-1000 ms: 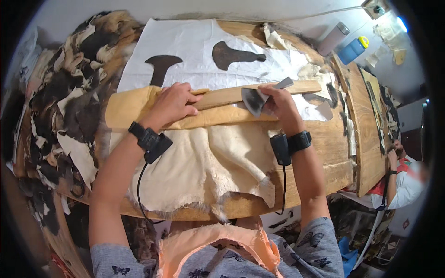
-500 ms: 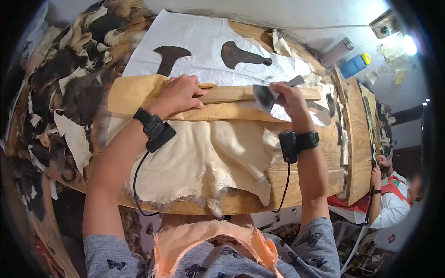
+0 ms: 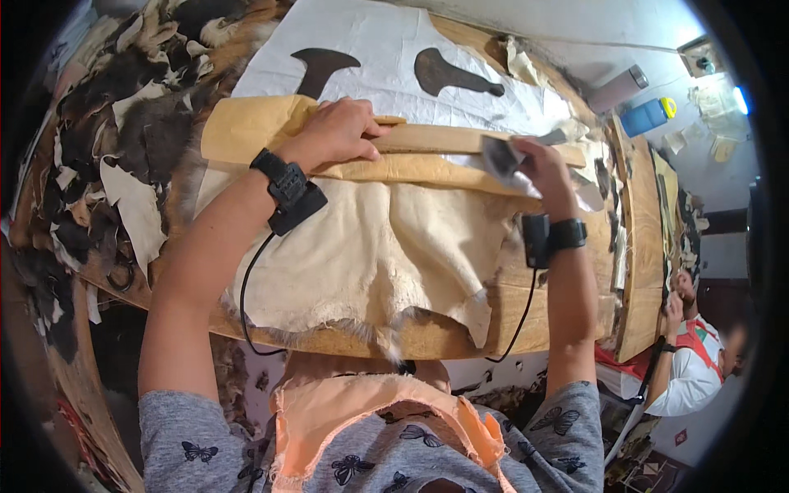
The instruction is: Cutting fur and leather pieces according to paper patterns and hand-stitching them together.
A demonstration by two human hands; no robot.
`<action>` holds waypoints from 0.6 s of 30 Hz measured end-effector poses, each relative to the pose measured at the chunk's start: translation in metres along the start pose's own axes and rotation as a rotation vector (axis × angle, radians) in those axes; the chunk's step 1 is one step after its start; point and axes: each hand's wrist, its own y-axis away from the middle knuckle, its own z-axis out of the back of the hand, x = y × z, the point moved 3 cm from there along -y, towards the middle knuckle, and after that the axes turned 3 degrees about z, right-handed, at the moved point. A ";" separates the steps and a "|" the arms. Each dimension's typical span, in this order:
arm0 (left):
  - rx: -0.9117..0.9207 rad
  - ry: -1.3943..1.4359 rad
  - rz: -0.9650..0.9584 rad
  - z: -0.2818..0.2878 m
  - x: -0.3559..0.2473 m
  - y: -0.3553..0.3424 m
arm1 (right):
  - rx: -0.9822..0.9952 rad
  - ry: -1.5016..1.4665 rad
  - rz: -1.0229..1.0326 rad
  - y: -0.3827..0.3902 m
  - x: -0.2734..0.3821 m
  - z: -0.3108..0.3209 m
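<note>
My left hand [image 3: 341,131] presses down on one end of a long wooden strip [image 3: 436,140], its thumb on the near side and its fingers on the far side. Under the strip lies a folded yellow sheet [image 3: 255,123], whose folded part sticks out to the left of that hand. My right hand [image 3: 542,160] grips a fan-shaped metal knife [image 3: 500,158], its blade blurred, close to the strip's right part. A pale hide [image 3: 362,255] with a furry edge spreads over the table's near side.
Two dark fan-bladed knives [image 3: 322,72] lie on a white sheet [image 3: 370,33] at the back. Fur scraps [image 3: 140,107] pile up on the left. A blue bottle [image 3: 645,117] and a grey flask [image 3: 620,86] stand back right. Another person [image 3: 694,361] works at the far right.
My right hand and the knife have shifted slightly right along the strip, and the blade looks turned. The whole view has tilted a little; my left hand stays on the strip.
</note>
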 end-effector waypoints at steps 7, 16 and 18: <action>-0.063 -0.028 0.033 -0.001 0.003 0.000 | -0.573 -0.116 0.329 0.021 0.053 0.094; -0.132 -0.034 -0.349 0.001 -0.058 0.072 | 0.130 -1.095 0.367 0.102 0.046 0.070; 0.021 0.086 -0.342 -0.010 -0.072 0.101 | 0.123 -1.125 0.468 0.105 0.034 0.078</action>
